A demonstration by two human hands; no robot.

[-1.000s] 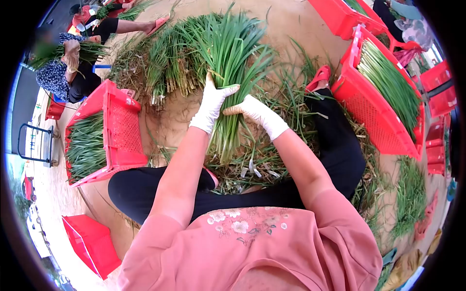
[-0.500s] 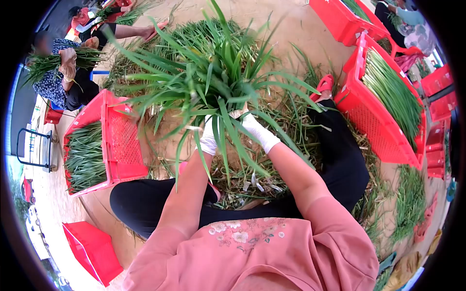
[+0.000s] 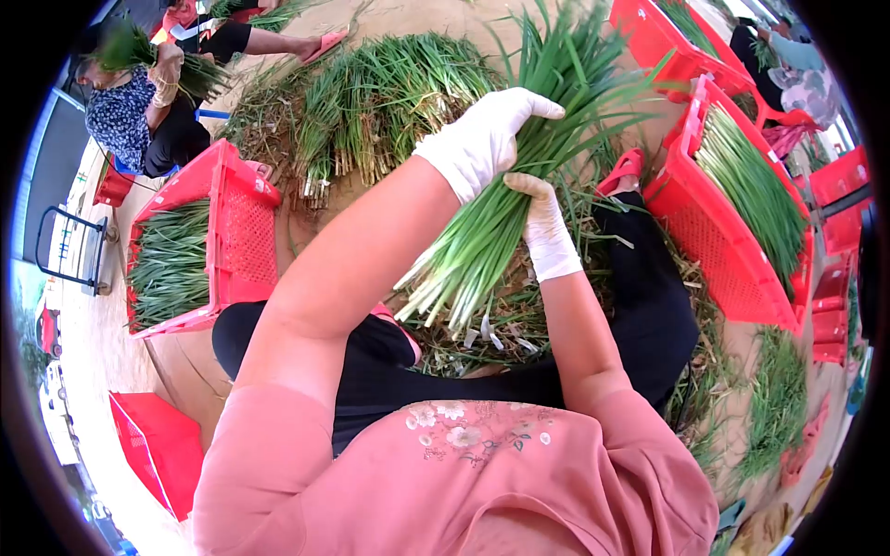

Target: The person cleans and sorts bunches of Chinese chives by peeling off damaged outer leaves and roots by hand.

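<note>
Gloved fingers (image 3: pixel 540 105) of the left hand (image 3: pixel 480 141) wrap the bunch of green stalks (image 3: pixel 524 199) from its left side, one digit laid over the leaves. Lower down, the right hand (image 3: pixel 547 222) grips its right side, thumb across the front (its other fingers are hidden, so I can't tell their spread). The bunch slants between both palms, pale ends down-left below the fingers, leafy tops fanning beyond them toward the right crate's (image 3: pixel 686 206) far-left corner.

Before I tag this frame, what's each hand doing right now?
Left hand: closed on the bundle, nearer the leaf tips, thumb extended.
Right hand: closed on the same bundle, just below, thumb across it.
</note>
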